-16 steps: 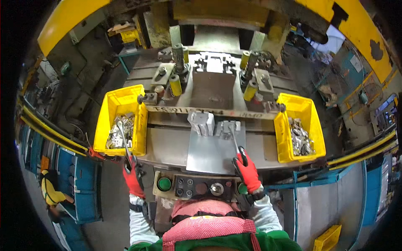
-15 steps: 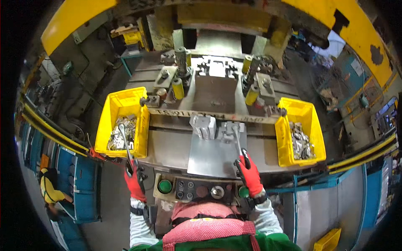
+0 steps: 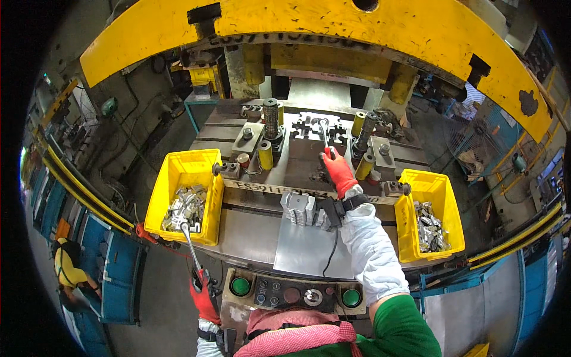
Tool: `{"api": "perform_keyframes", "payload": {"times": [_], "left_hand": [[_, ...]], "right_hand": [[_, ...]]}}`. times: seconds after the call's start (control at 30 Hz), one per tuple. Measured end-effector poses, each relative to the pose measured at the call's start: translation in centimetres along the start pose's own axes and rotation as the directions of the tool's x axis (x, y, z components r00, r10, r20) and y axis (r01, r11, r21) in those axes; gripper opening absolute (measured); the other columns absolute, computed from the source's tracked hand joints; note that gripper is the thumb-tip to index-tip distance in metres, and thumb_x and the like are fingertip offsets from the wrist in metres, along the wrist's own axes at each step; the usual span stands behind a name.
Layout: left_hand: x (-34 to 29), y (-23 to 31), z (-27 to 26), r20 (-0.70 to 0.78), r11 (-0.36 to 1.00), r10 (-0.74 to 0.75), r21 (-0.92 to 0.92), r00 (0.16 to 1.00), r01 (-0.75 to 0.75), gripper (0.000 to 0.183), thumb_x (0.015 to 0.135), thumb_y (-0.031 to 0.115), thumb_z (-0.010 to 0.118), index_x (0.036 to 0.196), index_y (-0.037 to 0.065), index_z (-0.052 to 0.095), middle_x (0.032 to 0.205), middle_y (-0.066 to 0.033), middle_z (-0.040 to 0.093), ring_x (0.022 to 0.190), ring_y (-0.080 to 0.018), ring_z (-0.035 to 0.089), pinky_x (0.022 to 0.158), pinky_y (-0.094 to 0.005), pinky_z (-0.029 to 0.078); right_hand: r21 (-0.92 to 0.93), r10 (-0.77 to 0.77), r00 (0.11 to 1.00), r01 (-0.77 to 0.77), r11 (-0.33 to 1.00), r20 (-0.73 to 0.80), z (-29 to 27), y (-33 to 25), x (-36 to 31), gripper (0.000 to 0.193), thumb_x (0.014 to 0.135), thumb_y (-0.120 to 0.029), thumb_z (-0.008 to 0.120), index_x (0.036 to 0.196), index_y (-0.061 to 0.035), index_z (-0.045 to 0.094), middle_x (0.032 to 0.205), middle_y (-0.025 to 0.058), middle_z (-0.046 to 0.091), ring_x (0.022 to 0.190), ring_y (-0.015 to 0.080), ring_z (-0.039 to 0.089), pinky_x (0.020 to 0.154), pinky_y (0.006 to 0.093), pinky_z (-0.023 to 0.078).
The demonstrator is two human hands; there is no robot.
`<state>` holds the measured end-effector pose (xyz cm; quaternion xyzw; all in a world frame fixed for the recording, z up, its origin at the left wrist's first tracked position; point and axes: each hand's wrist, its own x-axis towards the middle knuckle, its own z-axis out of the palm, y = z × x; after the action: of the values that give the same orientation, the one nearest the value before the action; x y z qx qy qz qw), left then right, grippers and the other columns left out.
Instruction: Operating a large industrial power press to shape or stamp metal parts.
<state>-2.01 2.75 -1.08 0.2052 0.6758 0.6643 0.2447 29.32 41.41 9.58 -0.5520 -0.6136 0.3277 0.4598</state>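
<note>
In my red-gloved left hand is a long silver hand tool with a round head. Its tip reaches the near edge of the left yellow bin, which holds many small metal parts. My right hand, also gloved in red, is stretched forward into the press. It grips a similar long silver hand tool, whose round head lies over the die. Whether a part is under that head I cannot tell. Below my right forearm, a stack of grey metal pieces stands on a flat metal sheet.
Another yellow bin of metal parts stands on the right. Upright guide posts flank the die, and a yellow press beam spans above. A control panel with green buttons lies before me. Another person is at far left.
My right hand has moved from the metal sheet forward to the die with its tool. My left hand has drawn back, bringing its tool tip to the left bin's near edge.
</note>
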Motion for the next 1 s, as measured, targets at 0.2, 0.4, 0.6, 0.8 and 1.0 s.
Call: {"api": "perform_keyframes", "payload": {"times": [0.2, 0.4, 0.6, 0.8, 1.0], "left_hand": [[-1.8, -2.3, -0.2, -0.118, 0.991, -0.125, 0.031, 0.985, 0.129, 0.036, 0.076, 0.020, 0.061, 0.107, 0.007, 0.049, 0.085, -0.0006, 0.054, 0.064, -0.0095, 0.048, 0.054, -0.0233, 0.040], [-3.4, -4.3, 0.9, -0.253, 0.939, -0.344, -0.109, 0.904, 0.327, 0.034, 0.074, 0.033, 0.062, 0.100, 0.014, 0.049, 0.075, 0.0015, 0.050, 0.068, -0.0111, 0.046, 0.055, -0.0277, 0.039], [-1.3, -5.6, -0.3, -0.213, 0.905, -0.421, -0.036, 0.882, 0.423, 0.038, 0.075, 0.042, 0.058, 0.101, 0.016, 0.048, 0.074, 0.0008, 0.048, 0.065, -0.0125, 0.046, 0.050, -0.0281, 0.039], [-1.4, -6.5, -1.9, -0.219, 0.929, -0.370, -0.083, 0.903, 0.361, 0.044, 0.075, 0.042, 0.059, 0.106, 0.014, 0.047, 0.080, -0.0010, 0.051, 0.063, -0.0133, 0.049, 0.046, -0.0277, 0.041], [-4.2, -3.6, -2.1, -0.332, 0.898, -0.436, -0.101, 0.837, 0.428, 0.037, 0.073, 0.041, 0.060, 0.097, 0.015, 0.049, 0.068, 0.0038, 0.047, 0.055, -0.0084, 0.044, 0.046, -0.0241, 0.038]], "right_hand": [[0.459, 0.032, 0.997, 0.005, 0.889, -0.073, -5.0, -2.4, -5.5, 0.033, 0.081, -0.022, 0.052, 0.106, 0.0001, 0.049, 0.088, 0.0072, 0.056, 0.078, 0.0103, 0.047, 0.071, 0.0259, 0.039], [0.343, 0.235, 0.869, -0.081, 0.936, -0.436, -14.9, 3.3, -17.5, 0.037, 0.085, -0.015, 0.046, 0.119, -0.0020, 0.041, 0.108, 0.0092, 0.050, 0.091, 0.0150, 0.049, 0.079, 0.0265, 0.038], [-0.027, -0.170, 0.945, 0.169, 0.985, -0.278, -11.8, 0.0, -12.5, 0.041, 0.080, -0.018, 0.051, 0.116, -0.0008, 0.043, 0.090, 0.0115, 0.058, 0.083, 0.0191, 0.054, 0.072, 0.0299, 0.041], [-0.221, -0.018, 1.000, 0.012, 0.975, -0.024, -3.1, -4.0, -2.3, 0.037, 0.077, -0.033, 0.053, 0.104, -0.0080, 0.051, 0.087, 0.0159, 0.059, 0.082, 0.0295, 0.056, 0.070, 0.0348, 0.041], [-0.202, 0.061, 0.996, -0.046, 0.978, 0.068, -1.1, -3.4, -1.0, 0.042, 0.077, -0.036, 0.049, 0.103, -0.0020, 0.051, 0.088, 0.0180, 0.059, 0.085, 0.0326, 0.055, 0.071, 0.0384, 0.042]]}}
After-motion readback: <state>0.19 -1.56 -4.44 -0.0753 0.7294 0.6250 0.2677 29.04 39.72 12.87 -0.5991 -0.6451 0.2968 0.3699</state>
